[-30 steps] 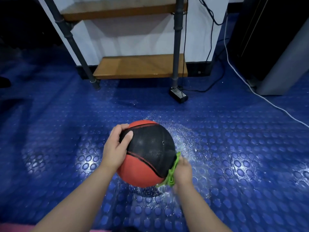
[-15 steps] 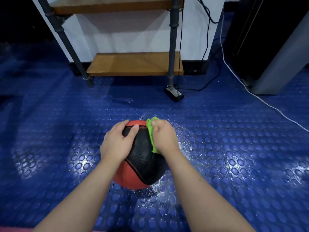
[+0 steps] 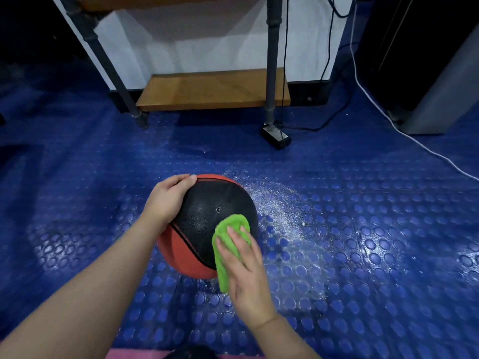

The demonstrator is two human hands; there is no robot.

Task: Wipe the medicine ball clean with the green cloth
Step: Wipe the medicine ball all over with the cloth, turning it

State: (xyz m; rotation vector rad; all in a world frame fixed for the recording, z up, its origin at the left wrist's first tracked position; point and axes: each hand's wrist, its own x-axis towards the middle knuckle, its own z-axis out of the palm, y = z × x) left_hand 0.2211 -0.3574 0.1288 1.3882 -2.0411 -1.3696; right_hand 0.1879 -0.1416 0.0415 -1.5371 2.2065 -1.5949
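medicine ball (image 3: 207,216) sat on the blue studded floor (image 3: 375,255), in front of the low wooden shelf (image 3: 212,89) and well apart from it. the left hand (image 3: 166,200) cupped the ball's upper left side, with its fingers curved over the top where the black panel met the red. we judged it was there to brace the ball, since a round thing on a wet floor would roll or slide under rubbing.

the right hand (image 3: 246,268) lay flat on the green cloth (image 3: 223,255), fingers straight and slightly spread, pressing it onto the lower right of the black panel. it did not pinch the cloth, which was pinned only by palm and fingers. a fold of cloth stuck out past the fingertips and a strip hung down along the palm's left edge. we thought the flat palm made sense, as it put more cloth on the curved skin and spread the pressure evenly.

both forearms came in from the bottom of the view. the left wrist bent to wrap the ball and the right wrist was about straight.

pale wet speckle (image 3: 280,203) spread on the floor just right of the ball. we judged the wipe to be midway. the black panel looked damp, the red lower part lay outside the cloth, and we could not tell how clean the ball was. a small black box (image 3: 276,137) and cables by the shelf leg were well apart from the ball.
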